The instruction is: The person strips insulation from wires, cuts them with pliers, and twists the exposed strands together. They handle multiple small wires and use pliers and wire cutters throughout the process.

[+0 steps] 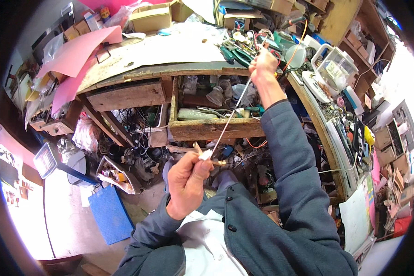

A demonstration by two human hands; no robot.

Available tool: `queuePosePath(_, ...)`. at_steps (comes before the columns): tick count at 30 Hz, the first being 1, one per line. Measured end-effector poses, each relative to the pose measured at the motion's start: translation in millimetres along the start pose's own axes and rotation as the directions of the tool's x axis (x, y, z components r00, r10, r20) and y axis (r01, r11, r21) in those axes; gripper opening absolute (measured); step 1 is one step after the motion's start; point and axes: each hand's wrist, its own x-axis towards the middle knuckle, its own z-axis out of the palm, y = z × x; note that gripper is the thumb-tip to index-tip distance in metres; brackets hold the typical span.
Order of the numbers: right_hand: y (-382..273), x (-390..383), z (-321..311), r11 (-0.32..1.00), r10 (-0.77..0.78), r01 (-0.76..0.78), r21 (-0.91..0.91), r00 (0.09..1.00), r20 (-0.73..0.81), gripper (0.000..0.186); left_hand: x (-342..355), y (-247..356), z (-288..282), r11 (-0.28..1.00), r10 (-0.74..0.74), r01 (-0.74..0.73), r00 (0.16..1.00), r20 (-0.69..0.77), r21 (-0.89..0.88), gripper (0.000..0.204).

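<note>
Workbench (170, 69) spans the upper view, pale sheet (179, 48) across its top. Open wooden drawer (216, 130) below, filled with mixed oddments. Blue board (109, 214) on floor, lower left. Clear lidded container (336, 69) at bench's right end, pliers (237, 54) nearer the middle. Right hand (264, 66) beside the pliers, fingers curled tight, upper end of a thin pale strand (230, 118) running into the fist; cord or rod, cannot tell. Strand slants down before the drawer to left hand (188, 181), thumb and forefinger pinched narrow on small white piece (205, 155) at its lower end
</note>
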Motion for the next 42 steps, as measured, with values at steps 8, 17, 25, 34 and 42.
queuePosePath(8,-3,30,7,0.963,-0.2,0.179,-0.199,0.976,-0.089,0.031,-15,11,-4,1.0,0.012,-0.012,1.0,-0.003,-0.009,0.018)
queuePosePath(17,-91,81,-63,0.912,-0.392,0.4,-0.092,0.915,0.096,0.021,0,9,-56,0.978,-0.029,-0.013,0.98,-0.196,-0.21,0.023)
queuePosePath(25,-96,18,-2,0.994,0.032,-0.076,0.08,0.895,0.444,0.033,36,15,-85,0.909,-0.117,-0.012,0.952,-0.284,-0.417,0.026)
queuePosePath(34,-52,49,71,0.983,-0.131,0.183,-0.024,0.786,0.605,0.018,7,27,-100,0.93,-0.198,0.071,0.924,-0.328,-0.362,0.025)
queuePosePath(42,31,69,52,0.877,0.347,-0.146,-0.458,0.851,0.394,0.023,18,32,-89,0.906,-0.264,0.157,0.936,-0.233,-0.394,0.015)
